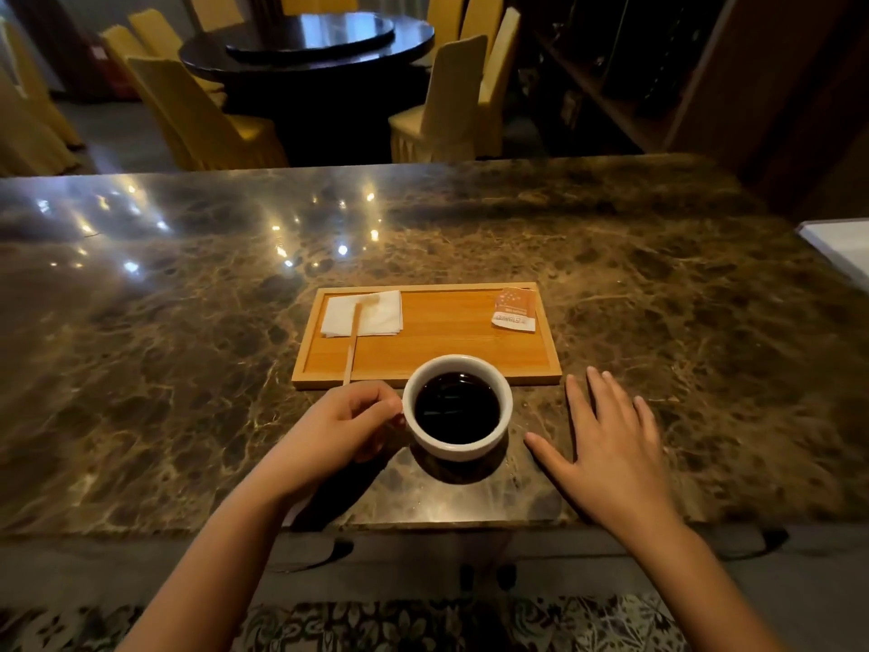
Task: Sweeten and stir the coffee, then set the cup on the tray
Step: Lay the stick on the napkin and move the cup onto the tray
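Observation:
A white cup (489, 444) full of dark coffee is held just above the marble counter (188, 369), casting a shadow below, with its far rim overlapping the near edge of a wooden tray (437, 341). My left hand (345, 423) grips the cup's left side, where the handle is hidden by my fingers. My right hand (611, 435) lies flat on the counter to the right of the cup, fingers spread, holding nothing. On the tray lie a folded white napkin (376, 312) at the left, a wooden stir stick (351, 343) across it, and an orange sugar packet (515, 309) at the right.
The counter's near edge runs just below my wrists. A white object (841, 247) sits at the counter's far right edge. Beyond the counter stand a dark round table (305, 40) and several yellow-covered chairs (197, 115).

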{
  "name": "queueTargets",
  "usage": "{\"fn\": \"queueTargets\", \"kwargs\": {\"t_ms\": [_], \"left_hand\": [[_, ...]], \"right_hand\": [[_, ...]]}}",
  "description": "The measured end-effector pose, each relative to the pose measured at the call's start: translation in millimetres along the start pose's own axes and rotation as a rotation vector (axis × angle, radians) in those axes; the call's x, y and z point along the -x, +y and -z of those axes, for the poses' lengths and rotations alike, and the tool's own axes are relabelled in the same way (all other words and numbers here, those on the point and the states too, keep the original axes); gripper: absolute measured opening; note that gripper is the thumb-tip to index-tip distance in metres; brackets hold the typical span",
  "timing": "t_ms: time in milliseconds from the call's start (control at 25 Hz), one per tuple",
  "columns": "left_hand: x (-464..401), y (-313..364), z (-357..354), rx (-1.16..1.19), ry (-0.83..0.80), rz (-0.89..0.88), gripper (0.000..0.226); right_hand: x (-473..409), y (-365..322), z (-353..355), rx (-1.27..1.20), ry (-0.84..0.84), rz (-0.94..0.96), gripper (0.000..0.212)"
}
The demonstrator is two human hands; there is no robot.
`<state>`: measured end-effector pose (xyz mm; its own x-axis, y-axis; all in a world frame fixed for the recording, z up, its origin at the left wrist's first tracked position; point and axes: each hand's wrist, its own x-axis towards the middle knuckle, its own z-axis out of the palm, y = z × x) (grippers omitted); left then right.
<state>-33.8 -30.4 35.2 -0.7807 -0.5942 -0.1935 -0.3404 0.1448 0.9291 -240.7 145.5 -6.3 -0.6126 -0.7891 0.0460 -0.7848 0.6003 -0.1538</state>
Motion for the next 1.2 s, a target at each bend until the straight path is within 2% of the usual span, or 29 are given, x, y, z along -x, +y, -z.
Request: {"fn": "queueTargets", "kwargs": {"t_ms": [360,720,1200], "left_hand": [[6,16,-3,0.308,-0.032,-0.005,0.025],[-34,75,27,0.333,0.066,-0.106,0.027],[-106,52,33,0.423,0.066,0.063,0.029]], "right_hand": [[-1,0,-3,0.027,0.0,-0.002,0.099],[-1,0,-2,0.031,-0.011,-0.009,0.098],[0,0,-2,0.017,0.007,0.002,0.102]]}}
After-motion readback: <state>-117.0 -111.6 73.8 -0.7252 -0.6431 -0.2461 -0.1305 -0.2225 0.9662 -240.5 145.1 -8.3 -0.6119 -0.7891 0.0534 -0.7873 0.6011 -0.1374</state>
